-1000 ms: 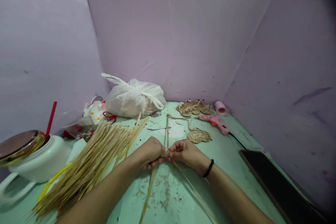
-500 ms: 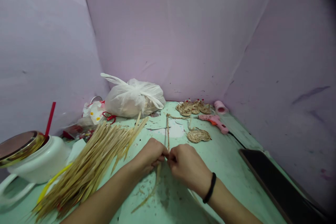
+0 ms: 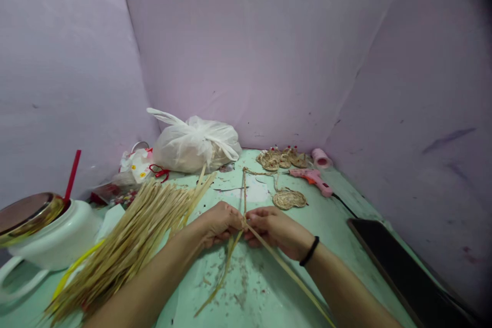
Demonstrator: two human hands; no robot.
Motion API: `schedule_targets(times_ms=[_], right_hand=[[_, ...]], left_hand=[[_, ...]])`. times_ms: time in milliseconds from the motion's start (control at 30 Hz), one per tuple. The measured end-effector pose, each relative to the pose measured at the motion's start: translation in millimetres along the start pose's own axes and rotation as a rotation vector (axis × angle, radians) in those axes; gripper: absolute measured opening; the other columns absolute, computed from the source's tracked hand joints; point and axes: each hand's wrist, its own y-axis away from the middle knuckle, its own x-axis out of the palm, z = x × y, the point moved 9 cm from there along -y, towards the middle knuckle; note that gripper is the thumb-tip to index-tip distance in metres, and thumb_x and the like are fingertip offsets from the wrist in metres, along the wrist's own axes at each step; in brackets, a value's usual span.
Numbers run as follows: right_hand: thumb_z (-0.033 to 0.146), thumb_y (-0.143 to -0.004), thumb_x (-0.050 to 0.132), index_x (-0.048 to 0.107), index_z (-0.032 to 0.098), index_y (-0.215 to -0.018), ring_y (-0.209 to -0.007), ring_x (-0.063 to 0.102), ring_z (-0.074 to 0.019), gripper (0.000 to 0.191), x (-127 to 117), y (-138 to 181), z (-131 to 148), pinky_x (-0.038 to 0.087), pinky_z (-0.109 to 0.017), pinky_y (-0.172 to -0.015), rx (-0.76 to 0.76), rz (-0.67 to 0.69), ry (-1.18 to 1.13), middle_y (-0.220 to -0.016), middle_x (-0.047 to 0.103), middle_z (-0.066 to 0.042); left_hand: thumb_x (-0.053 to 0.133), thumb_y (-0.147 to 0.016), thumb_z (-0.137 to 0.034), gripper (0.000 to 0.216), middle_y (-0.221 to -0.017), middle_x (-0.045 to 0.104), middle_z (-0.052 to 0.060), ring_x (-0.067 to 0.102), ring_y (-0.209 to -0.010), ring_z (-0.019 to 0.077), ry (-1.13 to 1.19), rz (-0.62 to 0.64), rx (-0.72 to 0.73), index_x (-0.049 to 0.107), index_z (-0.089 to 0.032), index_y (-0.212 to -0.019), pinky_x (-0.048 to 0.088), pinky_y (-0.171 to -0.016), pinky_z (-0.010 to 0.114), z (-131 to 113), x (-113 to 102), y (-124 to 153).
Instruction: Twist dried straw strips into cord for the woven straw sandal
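My left hand [image 3: 224, 221] and my right hand [image 3: 277, 231] meet at the middle of the table, both pinching a narrow straw cord [image 3: 245, 192]. From the fingers the cord runs away from me, bends right and leads towards a flat coiled straw piece [image 3: 289, 198]. Two loose straw ends hang from the pinch: a short strand [image 3: 225, 269] curves towards the lower left, and a long pale strip [image 3: 291, 271] slants to the lower right past my right wrist. To the left of my left hand lies a bundle of dry straw strips [image 3: 134, 230].
A pink glue gun [image 3: 313, 178] lies beyond my right hand, near more coiled straw pieces [image 3: 282, 159] and a pink spool [image 3: 321, 158]. A dark phone-like slab [image 3: 400, 266] is at right. A tied white plastic bag [image 3: 196, 143] and a white pot [image 3: 71, 233] stand left.
My right hand has turned and its fingers have loosened from a tight fist into a flatter pinch. The long pale strip now shows fully, stretching to the lower right.
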Motion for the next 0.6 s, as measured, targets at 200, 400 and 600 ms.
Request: schedule_targets(times_ms=[200, 400, 600], right_hand=[[0.015, -0.069, 0.046, 0.048, 0.014, -0.049, -0.028, 0.021, -0.0025, 0.020, 6.0, -10.5, -13.8, 0.013, -0.018, -0.033, -0.047, -0.086, 0.167, -0.031, 0.032, 0.007], [0.018, -0.063, 0.048, 0.050, 0.013, -0.047, -0.034, 0.026, -0.0031, 0.017, -0.3, -20.9, -15.4, 0.015, -0.019, -0.037, -0.189, -0.070, 0.222, -0.037, 0.040, 0.005], [0.015, -0.057, 0.048, 0.049, 0.014, -0.050, -0.035, 0.027, -0.0037, 0.008, -2.5, -21.6, -21.5, 0.017, -0.020, -0.039, -0.169, -0.121, 0.185, -0.037, 0.042, 0.005]], left_hand=[[0.052, -0.052, -0.024, 0.011, -0.033, 0.030, -0.008, 0.020, -0.026, 0.0044, -0.099, 0.008, 0.016, 0.055, -0.014, -0.056, 0.009, -0.026, 0.018, 5.8, -0.3, -4.6], [0.049, -0.051, -0.021, 0.007, -0.032, 0.028, -0.008, 0.018, -0.026, 0.0046, -0.187, -0.017, 0.003, 0.053, -0.015, -0.052, 0.008, -0.029, 0.019, 6.2, -2.3, -4.8], [0.046, -0.052, -0.018, 0.010, -0.034, 0.037, -0.003, 0.028, -0.031, 0.0070, -0.524, -0.166, -0.026, 0.049, -0.015, -0.043, 0.021, -0.036, 0.022, -2.4, -13.3, 5.6]])
